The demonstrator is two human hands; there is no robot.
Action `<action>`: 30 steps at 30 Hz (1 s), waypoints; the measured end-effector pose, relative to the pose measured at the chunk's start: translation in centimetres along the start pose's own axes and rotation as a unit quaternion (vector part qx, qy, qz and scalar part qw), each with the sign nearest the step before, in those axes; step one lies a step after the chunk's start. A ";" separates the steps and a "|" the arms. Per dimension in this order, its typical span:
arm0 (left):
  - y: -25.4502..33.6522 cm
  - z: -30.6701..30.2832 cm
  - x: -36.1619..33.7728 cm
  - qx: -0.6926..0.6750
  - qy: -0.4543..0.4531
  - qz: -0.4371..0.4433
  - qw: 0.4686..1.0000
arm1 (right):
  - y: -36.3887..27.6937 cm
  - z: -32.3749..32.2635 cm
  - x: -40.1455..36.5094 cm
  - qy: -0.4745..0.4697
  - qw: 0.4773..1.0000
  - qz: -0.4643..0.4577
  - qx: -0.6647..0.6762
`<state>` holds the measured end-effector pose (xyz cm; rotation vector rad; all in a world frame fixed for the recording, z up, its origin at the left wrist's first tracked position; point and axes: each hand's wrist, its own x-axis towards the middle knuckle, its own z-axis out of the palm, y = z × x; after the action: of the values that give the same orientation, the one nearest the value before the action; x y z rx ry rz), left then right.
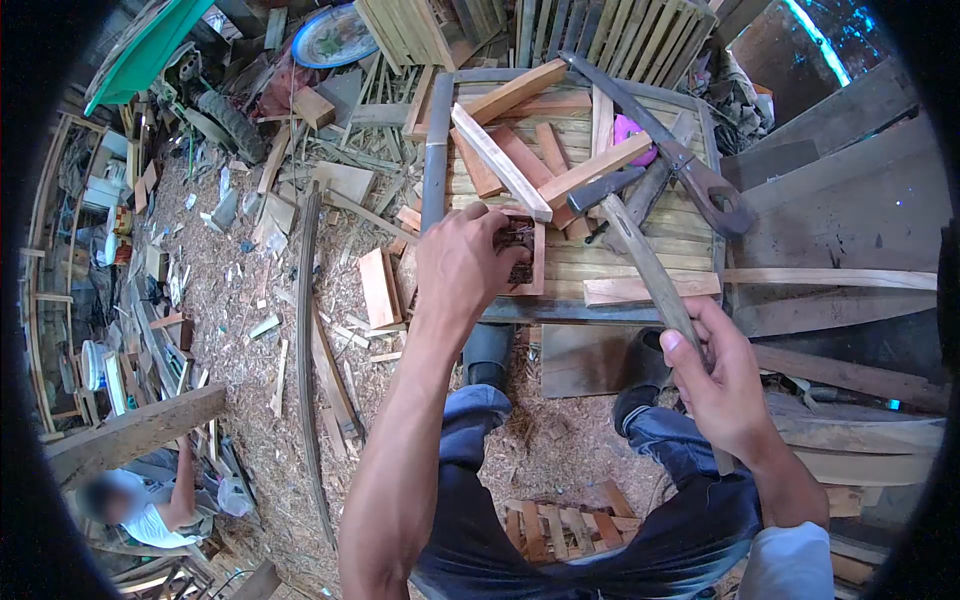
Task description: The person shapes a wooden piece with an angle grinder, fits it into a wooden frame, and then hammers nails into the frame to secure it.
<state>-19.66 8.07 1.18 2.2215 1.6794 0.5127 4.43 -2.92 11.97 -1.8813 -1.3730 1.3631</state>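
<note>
My left hand reaches into a small wooden box of dark nails at the front left of the slatted table. Its fingers are bent inside the box, and whatever they pinch is too small to name. My right hand is closed round the wooden handle of a hammer, whose dark head lies over the table beside a wood strip. A handsaw rests at the table's right. Several cut wood pieces are piled between box and saw, near a pink object.
Wood blocks and long strips lie on the shaving-covered ground at the left. A long board extends off the table's right side. Another person sits at the lower left. Slatted wood pieces stand behind the table.
</note>
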 end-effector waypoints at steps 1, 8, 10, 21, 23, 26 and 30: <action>0.1 0.1 0.0 -0.008 0.004 0.003 1.000 | 0.0 0.0 0.0 0.001 1.000 -0.001 0.002; 0.4 0.1 0.1 -0.021 -0.011 -0.020 1.000 | -0.2 -0.1 -0.1 0.002 1.000 -0.002 0.006; 0.1 -0.1 0.0 -0.013 -0.012 -0.025 1.000 | -0.3 -0.1 -0.2 0.000 1.000 -0.003 0.005; -2.1 -2.2 -0.5 -0.070 -0.040 -0.027 0.996 | -0.5 0.0 -0.2 0.004 1.000 -0.008 0.013; -2.5 -2.6 -0.5 -0.086 -0.057 -0.019 0.995 | -0.5 0.1 -0.2 0.004 1.000 -0.011 0.016; -2.6 -3.4 -0.6 -0.091 -0.078 -0.010 0.993 | -0.4 0.2 -0.1 0.004 1.000 -0.013 0.013; -2.9 -4.0 -0.8 -0.104 -0.093 -0.005 0.990 | -0.4 0.2 -0.1 0.003 1.000 -0.009 0.012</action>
<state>-24.13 8.15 3.37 2.0426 1.4722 0.4405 4.08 -2.84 12.22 -1.8518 -1.3612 1.3582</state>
